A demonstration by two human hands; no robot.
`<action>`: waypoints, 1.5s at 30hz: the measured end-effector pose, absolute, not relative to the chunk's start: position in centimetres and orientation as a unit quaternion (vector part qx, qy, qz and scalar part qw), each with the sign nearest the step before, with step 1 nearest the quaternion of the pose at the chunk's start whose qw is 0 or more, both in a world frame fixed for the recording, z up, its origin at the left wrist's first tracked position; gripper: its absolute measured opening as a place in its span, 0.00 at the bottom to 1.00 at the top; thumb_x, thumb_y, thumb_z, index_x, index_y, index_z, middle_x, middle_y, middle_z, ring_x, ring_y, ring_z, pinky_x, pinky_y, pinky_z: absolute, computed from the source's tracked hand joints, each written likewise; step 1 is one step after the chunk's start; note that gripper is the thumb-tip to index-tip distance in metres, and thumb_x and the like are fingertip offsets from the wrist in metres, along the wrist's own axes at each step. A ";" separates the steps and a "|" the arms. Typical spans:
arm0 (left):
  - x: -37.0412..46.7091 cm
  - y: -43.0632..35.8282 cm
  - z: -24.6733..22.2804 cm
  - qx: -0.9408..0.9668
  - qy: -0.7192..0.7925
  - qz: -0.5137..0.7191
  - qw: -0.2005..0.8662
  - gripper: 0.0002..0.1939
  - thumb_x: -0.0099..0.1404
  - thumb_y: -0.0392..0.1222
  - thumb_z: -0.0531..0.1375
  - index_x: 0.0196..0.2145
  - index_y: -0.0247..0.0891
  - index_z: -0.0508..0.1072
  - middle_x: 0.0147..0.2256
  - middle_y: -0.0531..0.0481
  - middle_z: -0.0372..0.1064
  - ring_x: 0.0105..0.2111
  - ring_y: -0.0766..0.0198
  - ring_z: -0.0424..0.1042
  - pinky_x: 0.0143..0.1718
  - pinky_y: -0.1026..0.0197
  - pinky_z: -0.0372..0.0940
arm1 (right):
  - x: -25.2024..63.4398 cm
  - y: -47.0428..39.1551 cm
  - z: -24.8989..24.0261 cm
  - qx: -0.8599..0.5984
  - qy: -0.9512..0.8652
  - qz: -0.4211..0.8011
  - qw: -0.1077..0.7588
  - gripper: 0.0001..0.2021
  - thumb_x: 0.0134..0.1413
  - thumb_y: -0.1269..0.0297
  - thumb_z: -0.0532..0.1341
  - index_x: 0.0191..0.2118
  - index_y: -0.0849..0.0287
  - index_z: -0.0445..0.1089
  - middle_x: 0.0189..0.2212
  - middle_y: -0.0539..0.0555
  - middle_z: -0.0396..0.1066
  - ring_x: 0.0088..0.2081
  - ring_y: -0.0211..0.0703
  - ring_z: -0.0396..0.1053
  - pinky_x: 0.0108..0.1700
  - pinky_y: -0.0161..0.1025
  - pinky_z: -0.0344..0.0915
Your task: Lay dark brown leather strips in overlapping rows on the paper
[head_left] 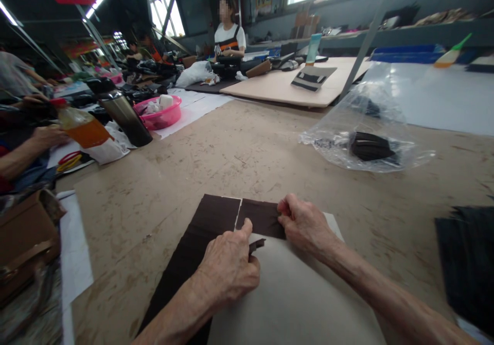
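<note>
A dark brown sheet of thin material [193, 239] lies on the table in front of me, with a pale grey sheet [301, 293] over part of it. Across the top, a narrow light line separates it from a smaller dark brown piece [260, 216]. My left hand [231, 260] rests at the grey sheet's edge, index finger stretched toward the light line. A short dark strip [258, 244] pokes out from its curled fingers. My right hand [303, 221] pinches the right end of the smaller dark brown piece.
To the right lie a clear plastic bag [335, 147] with dark strips inside and a dark stack [466, 257]. A brown bag [29, 242], orange-liquid bottle [85, 128], thermos [125, 113] and pink basin [164, 114] stand left. A co-worker's hand [50, 135] is near the bottle.
</note>
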State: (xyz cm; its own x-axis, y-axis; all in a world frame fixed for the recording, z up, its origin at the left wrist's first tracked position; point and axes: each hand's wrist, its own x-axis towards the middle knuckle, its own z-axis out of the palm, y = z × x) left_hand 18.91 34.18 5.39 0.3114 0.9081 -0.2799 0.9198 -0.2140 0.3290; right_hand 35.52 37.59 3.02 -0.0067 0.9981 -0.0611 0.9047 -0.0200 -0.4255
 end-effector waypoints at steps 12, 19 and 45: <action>19.1 34.1 5.7 0.780 0.589 -0.018 0.211 0.32 0.48 0.38 0.50 0.53 0.31 0.58 0.31 0.39 0.74 0.34 0.48 0.72 0.36 0.52 0.65 | 34.7 37.9 4.2 -0.735 -0.654 0.156 0.086 0.05 0.44 0.72 0.56 0.31 0.60 0.66 0.23 0.48 0.66 0.26 0.38 0.63 0.26 0.33 0.53; 18.9 34.5 5.9 0.780 0.588 -0.020 0.212 0.29 0.47 0.36 0.50 0.50 0.37 0.62 0.35 0.42 0.74 0.38 0.51 0.71 0.39 0.53 0.64 | 34.6 37.6 4.7 -0.791 -0.594 0.128 0.073 0.04 0.38 0.65 0.57 0.26 0.56 0.65 0.23 0.53 0.69 0.27 0.46 0.67 0.22 0.34 0.47; 19.6 34.6 6.5 0.793 0.572 -0.048 0.203 0.30 0.49 0.37 0.50 0.52 0.30 0.59 0.33 0.38 0.73 0.35 0.49 0.72 0.36 0.52 0.65 | 36.2 37.9 3.7 -0.713 -0.668 0.188 0.099 0.09 0.51 0.63 0.58 0.26 0.62 0.66 0.22 0.46 0.64 0.24 0.33 0.62 0.29 0.35 0.61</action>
